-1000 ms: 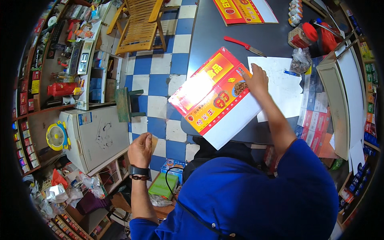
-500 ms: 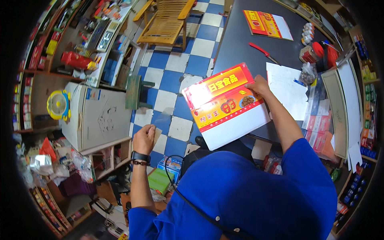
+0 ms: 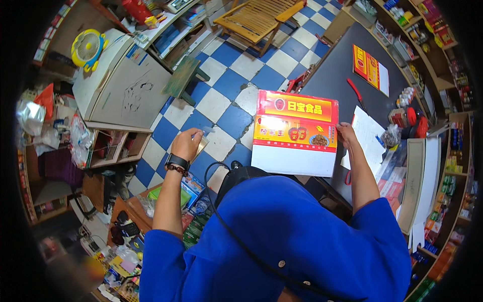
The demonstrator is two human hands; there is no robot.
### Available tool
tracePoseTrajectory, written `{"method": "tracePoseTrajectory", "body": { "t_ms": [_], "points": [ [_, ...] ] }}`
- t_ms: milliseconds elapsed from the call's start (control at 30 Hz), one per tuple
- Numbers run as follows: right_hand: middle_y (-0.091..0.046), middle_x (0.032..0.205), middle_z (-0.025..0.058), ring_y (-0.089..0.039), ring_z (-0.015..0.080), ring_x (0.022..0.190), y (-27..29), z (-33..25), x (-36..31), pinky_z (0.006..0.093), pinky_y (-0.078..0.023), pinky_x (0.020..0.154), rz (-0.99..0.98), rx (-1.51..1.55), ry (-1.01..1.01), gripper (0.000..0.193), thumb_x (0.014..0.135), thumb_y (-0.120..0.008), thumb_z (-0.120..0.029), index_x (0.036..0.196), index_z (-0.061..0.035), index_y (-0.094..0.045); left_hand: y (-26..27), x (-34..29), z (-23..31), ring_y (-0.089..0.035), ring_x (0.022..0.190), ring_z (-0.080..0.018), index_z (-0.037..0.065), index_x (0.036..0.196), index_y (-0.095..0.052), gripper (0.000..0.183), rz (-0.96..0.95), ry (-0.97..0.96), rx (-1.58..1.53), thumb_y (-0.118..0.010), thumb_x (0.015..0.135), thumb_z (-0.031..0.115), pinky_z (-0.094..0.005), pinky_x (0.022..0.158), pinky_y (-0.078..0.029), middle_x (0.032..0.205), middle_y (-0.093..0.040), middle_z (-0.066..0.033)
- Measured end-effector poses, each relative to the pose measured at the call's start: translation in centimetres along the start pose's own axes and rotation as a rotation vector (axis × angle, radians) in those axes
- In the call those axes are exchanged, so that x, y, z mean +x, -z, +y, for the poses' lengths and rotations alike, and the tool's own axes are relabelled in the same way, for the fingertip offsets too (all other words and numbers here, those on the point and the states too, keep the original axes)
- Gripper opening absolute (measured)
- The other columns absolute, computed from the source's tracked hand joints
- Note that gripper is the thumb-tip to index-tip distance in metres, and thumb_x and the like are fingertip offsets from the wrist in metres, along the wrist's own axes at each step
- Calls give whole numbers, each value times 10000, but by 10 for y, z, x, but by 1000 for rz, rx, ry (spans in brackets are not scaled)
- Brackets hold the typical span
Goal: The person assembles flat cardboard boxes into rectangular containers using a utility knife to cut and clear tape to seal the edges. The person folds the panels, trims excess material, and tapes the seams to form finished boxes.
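Observation:
A flat cardboard piece [image 3: 294, 159], printed red and yellow above a white lower part, is held upright in front of me. My right hand [image 3: 347, 136] grips its right edge, fingers closed. To the left, clear of the cardboard, my left hand [image 3: 185, 146] is closed around a small tan, shiny thing [image 3: 203, 146]. A filmy, see-through strip shows by its fingertips; its kind is unclear. A second printed cardboard piece [image 3: 371, 70] lies on the dark counter [image 3: 327, 85], with a red-handled tool [image 3: 354, 90] and a white paper sheet [image 3: 370, 143] nearer me.
A red-lidded jar [image 3: 401, 117] and a clear plastic bag [image 3: 391, 136] stand along the counter's right side. Leftward are a low green stool [image 3: 183, 78], a small fridge [image 3: 126, 88] bearing a yellow fan [image 3: 88, 49], and a wooden chair [image 3: 259, 21] farther off. Goods fill the shelves [image 3: 453, 196].
The cardboard has turned from tilted to nearly level, its printed side now right way up. My right hand has shifted down to its right edge. My view has swung left.

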State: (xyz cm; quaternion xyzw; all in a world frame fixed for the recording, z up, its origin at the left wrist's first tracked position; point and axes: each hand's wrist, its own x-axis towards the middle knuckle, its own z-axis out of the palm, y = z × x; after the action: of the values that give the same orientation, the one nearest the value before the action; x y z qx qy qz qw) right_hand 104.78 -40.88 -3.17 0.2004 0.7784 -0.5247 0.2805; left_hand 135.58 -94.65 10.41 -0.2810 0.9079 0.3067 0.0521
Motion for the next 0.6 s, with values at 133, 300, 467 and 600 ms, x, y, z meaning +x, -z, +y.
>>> {"method": "tracePoseTrajectory", "body": {
  "t_ms": [133, 300, 467, 600],
  "points": [
    [-676, 902, 47, -650, 177, 800, -29, -13, -38, 348, -533, 769, -167, 260, -5, 218, 1008, -584, -260, 1085, -57, -578, -1, -7, -5, -680, 918, -398, 89, 1047, -743, 316, 27, 50, -38, -598, 933, 345, -444, 804, -539, 978, -718, -201],
    [-644, 969, 9, -578, 113, 872, 24, -67, -11, 295, -495, 785, -78, -53, 471, 159, 989, -590, -227, 1069, -90, -604, 4, 0, -1, -678, 932, -400, 88, 1054, -741, 326, 35, 11, -80, -597, 935, 354, -448, 811, -537, 1000, -716, -201],
    [-671, 1121, 58, -612, 111, 1021, 32, -271, -106, 270, -504, 902, -393, -344, 652, 416, 997, -611, -294, 1304, -17, -571, 8, 4, -10, -677, 941, -400, 89, 1062, -740, 329, 1, -23, -13, -602, 937, 361, -447, 821, -536, 1003, -718, -199],
    [-694, 1133, 57, -628, 137, 991, -19, -322, -138, 297, -506, 906, -660, -1010, 641, 352, 945, -660, -241, 1229, -34, -647, 10, 2, 10, -681, 941, -396, 85, 1056, -743, 307, -56, -19, 11, -613, 935, 336, -440, 824, -539, 995, -717, -207]
  ]
}}
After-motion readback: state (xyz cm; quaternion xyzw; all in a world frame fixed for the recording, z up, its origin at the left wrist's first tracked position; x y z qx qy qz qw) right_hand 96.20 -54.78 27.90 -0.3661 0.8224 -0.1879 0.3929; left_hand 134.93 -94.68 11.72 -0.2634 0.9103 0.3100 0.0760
